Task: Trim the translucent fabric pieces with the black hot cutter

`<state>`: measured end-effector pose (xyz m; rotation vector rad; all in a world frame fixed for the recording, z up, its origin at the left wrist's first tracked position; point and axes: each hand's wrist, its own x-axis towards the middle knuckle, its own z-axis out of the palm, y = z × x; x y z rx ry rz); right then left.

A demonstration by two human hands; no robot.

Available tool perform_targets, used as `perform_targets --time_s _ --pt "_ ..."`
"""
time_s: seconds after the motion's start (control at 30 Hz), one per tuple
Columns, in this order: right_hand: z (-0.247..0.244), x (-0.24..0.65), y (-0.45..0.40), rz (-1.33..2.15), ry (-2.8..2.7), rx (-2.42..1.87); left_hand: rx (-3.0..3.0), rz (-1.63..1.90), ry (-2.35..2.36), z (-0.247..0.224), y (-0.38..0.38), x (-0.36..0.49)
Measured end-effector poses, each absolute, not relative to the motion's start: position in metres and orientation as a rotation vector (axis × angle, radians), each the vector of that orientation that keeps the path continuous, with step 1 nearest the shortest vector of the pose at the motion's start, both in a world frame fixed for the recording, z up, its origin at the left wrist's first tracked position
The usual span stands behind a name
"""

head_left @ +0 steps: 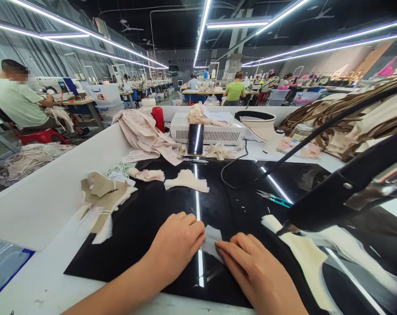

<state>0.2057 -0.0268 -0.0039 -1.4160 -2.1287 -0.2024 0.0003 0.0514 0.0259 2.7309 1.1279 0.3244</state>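
A small whitish, see-through piece of thin material (213,237) lies between my hands, low over the glossy black board (136,245). My left hand (177,243) is closed at its left edge, fingers curled and thumb side toward the piece. On the opposite edge, my right hand (255,267) pinches it between thumb and fingertips. To the right, the dark tip of a black machine arm (336,192) points down above a curved cream fabric piece (305,258). Teal-handled thread snips (274,198) rest beyond my right hand. Another cream cut piece (187,180) lies ahead of my left hand.
Bundled beige pieces (108,197) lie at the left of the board. Behind it stand a phone (196,139), a white vented box (224,131) and a red thread cone (158,118). A black cable (241,186) loops over the board. Co-workers sit farther back.
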Motion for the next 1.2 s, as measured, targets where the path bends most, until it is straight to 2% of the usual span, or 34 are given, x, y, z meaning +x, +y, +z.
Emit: perform_targets --time_s 0.2,0.47,0.6,1.2 --pt "0.002 0.213 -0.03 -0.089 -2.141 -1.419 2.776 0.269 1.087 0.032 0.04 0.002" --pt "0.004 0.211 -0.031 -0.096 -2.134 -1.379 2.825 0.723 0.653 0.013 0.04 0.002" --pt "0.002 0.211 -0.031 -0.056 -2.127 -1.392 2.839 0.657 0.513 0.007 0.038 0.004" --pt "-0.002 0.21 -0.028 -0.084 -2.152 -1.406 2.915 0.698 0.506 -0.003 0.039 0.002"
